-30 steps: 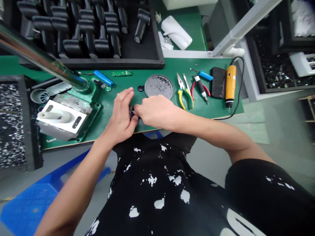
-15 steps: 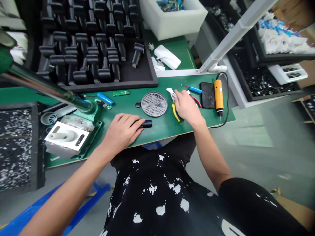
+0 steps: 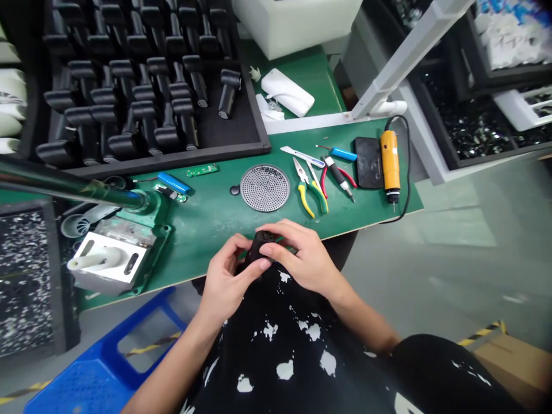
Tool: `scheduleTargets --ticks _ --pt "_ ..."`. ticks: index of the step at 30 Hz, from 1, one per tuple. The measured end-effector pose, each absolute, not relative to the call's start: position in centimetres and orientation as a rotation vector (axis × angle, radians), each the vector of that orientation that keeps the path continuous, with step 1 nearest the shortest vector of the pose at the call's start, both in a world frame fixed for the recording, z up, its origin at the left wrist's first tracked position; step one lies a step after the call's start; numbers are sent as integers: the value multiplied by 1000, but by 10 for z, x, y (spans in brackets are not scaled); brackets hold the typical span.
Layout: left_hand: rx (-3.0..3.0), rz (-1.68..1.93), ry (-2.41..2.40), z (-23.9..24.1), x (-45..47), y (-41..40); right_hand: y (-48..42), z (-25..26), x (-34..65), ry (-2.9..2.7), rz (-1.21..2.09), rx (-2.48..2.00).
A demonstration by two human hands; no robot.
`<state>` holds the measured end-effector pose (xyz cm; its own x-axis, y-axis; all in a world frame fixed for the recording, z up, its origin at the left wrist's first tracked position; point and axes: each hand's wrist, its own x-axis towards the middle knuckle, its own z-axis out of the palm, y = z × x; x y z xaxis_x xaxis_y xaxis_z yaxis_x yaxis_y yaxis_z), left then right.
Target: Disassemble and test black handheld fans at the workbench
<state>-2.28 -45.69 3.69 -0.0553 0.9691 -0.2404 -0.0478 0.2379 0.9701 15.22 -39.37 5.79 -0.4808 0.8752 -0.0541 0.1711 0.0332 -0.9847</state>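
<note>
A short black plastic housing (image 3: 260, 242) is held up at the bench's front edge, one end turned upward. My left hand (image 3: 228, 276) is closed round its lower left side, and my right hand (image 3: 304, 256) pinches its upper right side with thumb and fingers. Much of the housing is hidden by the fingers. Just beyond the hands, a grey perforated disc (image 3: 265, 188) lies flat with a small black cap (image 3: 234, 190) beside it. To the right lie yellow-and-green pliers (image 3: 305, 190), a white utility knife (image 3: 303, 156) and a dark-handled screwdriver (image 3: 338, 177).
A black tray (image 3: 215, 146) of hairdryer-shaped bodies stands at the back left. A green-based press (image 3: 125, 253) is at left. Blue batteries (image 3: 173, 183) and a green circuit board (image 3: 202, 170) lie nearby. On the right is a yellow electric screwdriver (image 3: 390, 164); a white post (image 3: 409, 60) rises behind.
My right hand has left the utility knife and come to the black housing. My left hand has lifted the housing from the bench and brought it closer to my body, tilting it up.
</note>
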Motion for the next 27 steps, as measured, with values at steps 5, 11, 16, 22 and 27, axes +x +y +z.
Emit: scheduleTargets --ticks 5,11,16,22,27 --pt "905 1048 1403 45 -18 -465 -406 70 158 -1915 1403 -1230" --pt "888 860 1243 51 -20 -485 -418 74 170 -2293 1332 -1198" --pt "906 747 1292 46 -14 -504 -436 69 177 -2345 1331 -1243" --pt "907 784 1313 44 -21 -493 -407 73 188 -2348 1301 -1224" --pt "845 902 1409 38 -43 -455 -309 60 208 -2169 525 -1674"
